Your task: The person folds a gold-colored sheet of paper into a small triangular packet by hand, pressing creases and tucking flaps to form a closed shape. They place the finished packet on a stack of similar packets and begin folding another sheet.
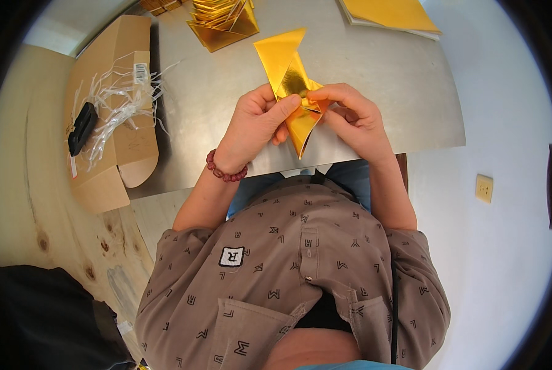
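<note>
Between my hands, above the near part of the metal table (405,98), is a shiny gold paper piece (280,60) partly folded into pointed flaps. My left hand (257,126) grips it from the left, thumb on its middle and fingers behind. At its right side my right hand (355,117) pinches the folded edge between thumb and curled fingers. One pointed end reaches away from me and another points toward me. Part of the lower fold is hidden by my fingers. A beaded bracelet (226,169) circles my left wrist.
Folded gold paper pieces (223,28) stand stacked at the far left. Flat gold sheets (396,13) lie far right. An opened cardboard box (112,157) at the left holds white plastic strips (125,102) and a black object (83,128). A white wall rises on the right.
</note>
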A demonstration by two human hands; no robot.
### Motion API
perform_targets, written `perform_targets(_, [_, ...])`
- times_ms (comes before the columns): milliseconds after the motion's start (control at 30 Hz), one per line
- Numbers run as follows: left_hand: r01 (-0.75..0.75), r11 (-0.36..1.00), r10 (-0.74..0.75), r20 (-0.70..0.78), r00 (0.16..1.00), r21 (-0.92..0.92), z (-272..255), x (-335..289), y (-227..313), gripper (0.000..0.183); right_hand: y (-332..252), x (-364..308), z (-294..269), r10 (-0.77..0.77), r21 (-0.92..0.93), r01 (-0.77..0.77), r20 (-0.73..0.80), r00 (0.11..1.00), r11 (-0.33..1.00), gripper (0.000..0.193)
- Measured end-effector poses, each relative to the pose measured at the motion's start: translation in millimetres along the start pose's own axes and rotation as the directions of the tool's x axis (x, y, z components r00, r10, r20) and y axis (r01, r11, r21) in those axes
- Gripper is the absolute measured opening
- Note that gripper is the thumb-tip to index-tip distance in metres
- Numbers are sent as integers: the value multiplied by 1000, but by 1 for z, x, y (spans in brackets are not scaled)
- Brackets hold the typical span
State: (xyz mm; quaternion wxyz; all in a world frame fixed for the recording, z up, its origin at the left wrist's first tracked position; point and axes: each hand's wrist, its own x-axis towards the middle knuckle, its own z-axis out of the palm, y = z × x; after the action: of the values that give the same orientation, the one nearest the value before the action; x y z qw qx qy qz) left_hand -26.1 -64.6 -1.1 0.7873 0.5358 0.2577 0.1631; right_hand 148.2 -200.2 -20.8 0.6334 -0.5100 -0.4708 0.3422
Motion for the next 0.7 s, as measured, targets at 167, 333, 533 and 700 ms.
perform_targets(167, [8,999,-8,3,1000,41,3,-3,1,22,-1,-1,-4,25,-113,-22,25,999,993,29])
perform_targets(333, [-282,955,293,-131,947,93,7,-12,-3,19,-1,0,-4,-19,-92,15,-43,999,996,30])
perform_targets(533, [-511,722,539,83,838,467,3,-14,-8,24,-1,0,-4,7,-55,-11,-68,998,998,30])
perform_targets(700, [-401,814,442,1,897,421,3,-12,-10,19,-2,-1,-5,47,-23,-48,-60,997,999,24])
